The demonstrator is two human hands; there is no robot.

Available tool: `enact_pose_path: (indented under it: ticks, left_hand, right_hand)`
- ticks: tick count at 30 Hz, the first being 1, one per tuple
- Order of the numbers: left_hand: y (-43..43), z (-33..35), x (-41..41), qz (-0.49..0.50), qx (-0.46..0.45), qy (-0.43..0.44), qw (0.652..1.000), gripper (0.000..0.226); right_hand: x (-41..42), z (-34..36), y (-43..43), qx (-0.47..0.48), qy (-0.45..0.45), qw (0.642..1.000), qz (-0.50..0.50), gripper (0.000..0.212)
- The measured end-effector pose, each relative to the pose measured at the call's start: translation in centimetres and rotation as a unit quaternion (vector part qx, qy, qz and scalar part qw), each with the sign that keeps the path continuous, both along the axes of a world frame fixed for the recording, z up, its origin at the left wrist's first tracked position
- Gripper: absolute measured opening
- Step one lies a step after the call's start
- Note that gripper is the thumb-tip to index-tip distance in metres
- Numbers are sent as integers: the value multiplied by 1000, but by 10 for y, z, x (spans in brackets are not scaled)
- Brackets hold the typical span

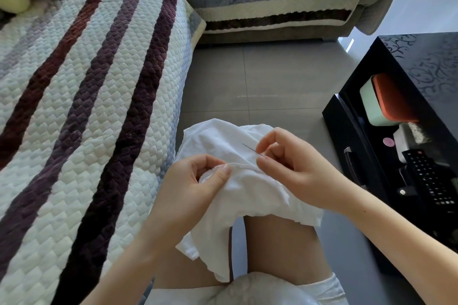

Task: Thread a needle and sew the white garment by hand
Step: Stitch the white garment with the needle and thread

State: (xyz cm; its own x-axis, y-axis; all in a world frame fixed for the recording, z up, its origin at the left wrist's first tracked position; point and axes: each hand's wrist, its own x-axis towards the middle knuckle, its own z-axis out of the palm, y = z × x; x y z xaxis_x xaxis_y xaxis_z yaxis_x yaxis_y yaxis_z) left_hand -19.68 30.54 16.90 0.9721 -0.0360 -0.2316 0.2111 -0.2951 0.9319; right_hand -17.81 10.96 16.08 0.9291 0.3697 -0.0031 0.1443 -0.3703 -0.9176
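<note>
Thumb and forefinger of right hand (290,166) pinch needle (250,148) at rear end. Long axis slants up-left away from fingertips, over white garment (218,138); whether tip pierces cloth, cannot tell. Just left of fingertips, left hand (195,181) pinches seam fold.

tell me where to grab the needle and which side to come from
Grip the needle at its lower-right end, where the right hand pinches it, coming from the right. Its thin shaft slants up-left over the white garment with the bare end pointing away, so that side is probably best left free.
</note>
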Motion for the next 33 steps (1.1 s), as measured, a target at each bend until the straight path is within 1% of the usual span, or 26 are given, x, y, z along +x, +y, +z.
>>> enact_pose_path:
  ticks: [2,3,6,13,22,26,29,31,33]
  left_hand:
    - [0,0,0,3,1,-4,1000,10]
    - [0,0,-1,4,-1,-4,1000,10]
    - [-1,0,0,7,-12,-1,1000,11]
    - [-1,-2,0,8,-17,-3,1000,11]
    - [-2,-2,1,0,-15,-11,1000,11]
    - [-2,-1,1,-16,5,-37,999,10]
    - [-4,0,1,-45,27,-62,997,11]
    - [-5,1,0,-54,18,-56,997,11]
    - [-4,1,1,-47,10,-43,998,8]
  right_hand:
    - [-10,1,3,-38,-60,997,-24,11]
    - [-14,1,4,-60,-87,994,-30,11]
    - [-21,-1,9,-88,-122,988,-38,11]
    - [-22,-2,11,-76,-125,988,-58,12]
    - [-18,1,13,-84,-120,988,-55,14]
    - [-17,1,15,-100,-115,986,-62,17]
    - [-16,1,20,-121,-116,984,-58,15]
    - [-15,1,20,-127,-113,984,-55,13]
    - [-14,3,19,-106,-99,988,-55,13]
